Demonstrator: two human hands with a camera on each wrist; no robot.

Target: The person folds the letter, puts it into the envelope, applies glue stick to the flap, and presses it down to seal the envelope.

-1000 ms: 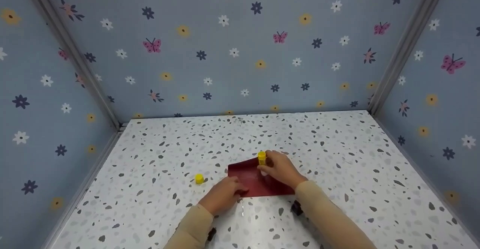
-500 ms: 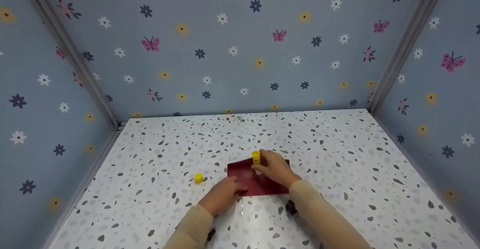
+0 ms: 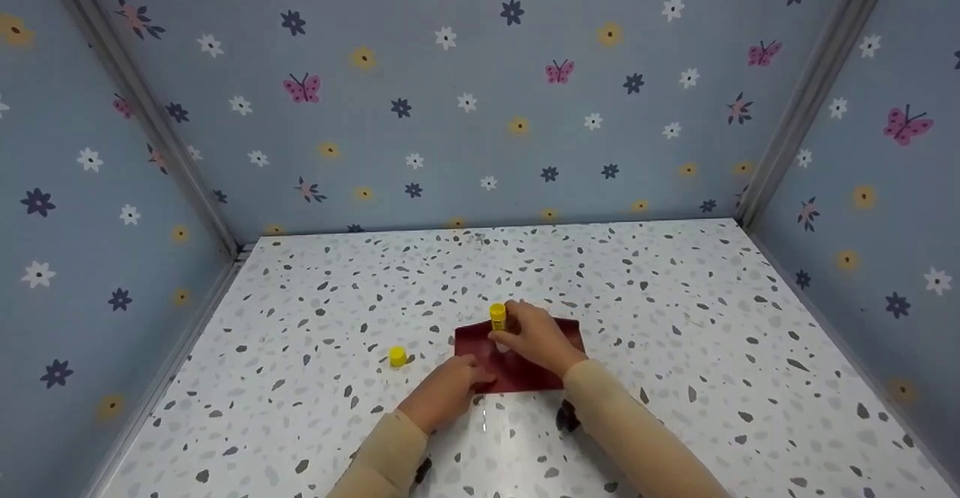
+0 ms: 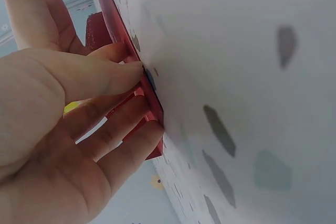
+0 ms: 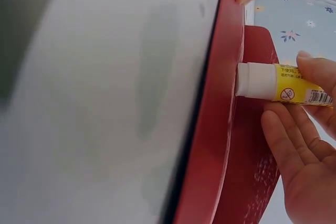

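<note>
My right hand (image 3: pixel 536 338) grips a yellow and white glue stick (image 3: pixel 497 316) between thumb and fingers. The stick stands upright, and in the right wrist view its white end (image 5: pixel 258 81) touches a red folded paper (image 3: pixel 514 379) that looks like an envelope. Whitish specks mark the paper's raised far flap (image 5: pixel 260 177). My left hand (image 3: pixel 444 389) rests on the near left part of the paper, its fingers (image 4: pixel 126 150) fairly straight on it and the thumb at the edge. A yellow cap (image 3: pixel 398 356) lies on the table left of the paper.
The white speckled table (image 3: pixel 337 280) has patterned blue panels (image 3: pixel 480 138) at the back and both sides. Metal posts stand at the back left (image 3: pixel 150 100) and back right (image 3: pixel 810 100). Dark wrist gear (image 3: pixel 568 415) shows under the right sleeve.
My right hand has slid the glue stick leftward across the red paper, uncovering more of the paper's right side. The left hand and the yellow cap have stayed in place.
</note>
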